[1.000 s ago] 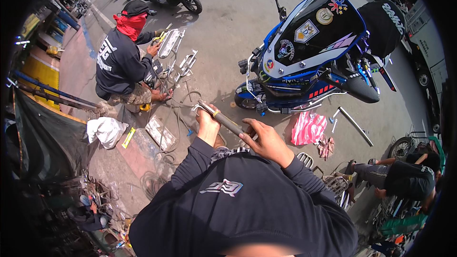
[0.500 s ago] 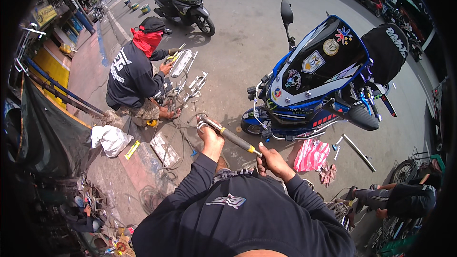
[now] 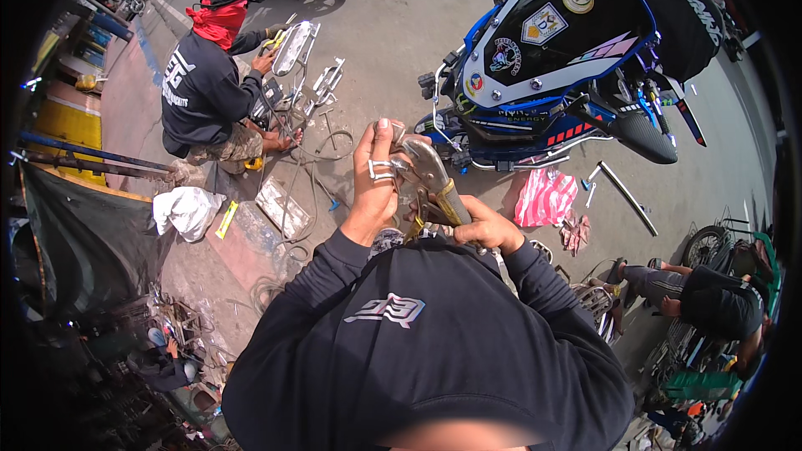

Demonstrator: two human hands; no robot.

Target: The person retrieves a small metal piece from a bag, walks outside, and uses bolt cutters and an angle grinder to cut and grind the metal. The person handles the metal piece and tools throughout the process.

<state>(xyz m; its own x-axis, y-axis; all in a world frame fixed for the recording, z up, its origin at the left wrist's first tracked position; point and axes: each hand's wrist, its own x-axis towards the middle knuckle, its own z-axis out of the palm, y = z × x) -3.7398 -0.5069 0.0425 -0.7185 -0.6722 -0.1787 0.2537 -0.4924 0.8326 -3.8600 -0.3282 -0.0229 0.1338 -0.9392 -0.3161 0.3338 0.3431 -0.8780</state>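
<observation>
In front of my chest I hold a metal hand tool (image 3: 451, 199) with a curved silver head and a grey-and-yellow grip; its exact kind is unclear. Closed round the lower grip is my right hand (image 3: 486, 227). My left hand (image 3: 372, 184) is raised beside the tool's head, fingers curled. Across those fingers lies a small shiny metal piece (image 3: 383, 169), apparently a bracket or clamp. Whether the left hand also touches the tool's head cannot be made out. Part of the tool is hidden behind my right fingers.
A blue scooter (image 3: 543, 75) stands ahead to the right. At left a co-worker (image 3: 213, 83) in a red face cloth handles a metal rack (image 3: 296, 50). Cables, a white sack (image 3: 185, 213), a red-striped bag (image 3: 545, 198) and a metal tube (image 3: 626, 198) lie on the ground.
The tool has turned from lying across my front to steeper, head up and closer to me. My left hand has risen, with the small metal piece now showing on its fingers.
</observation>
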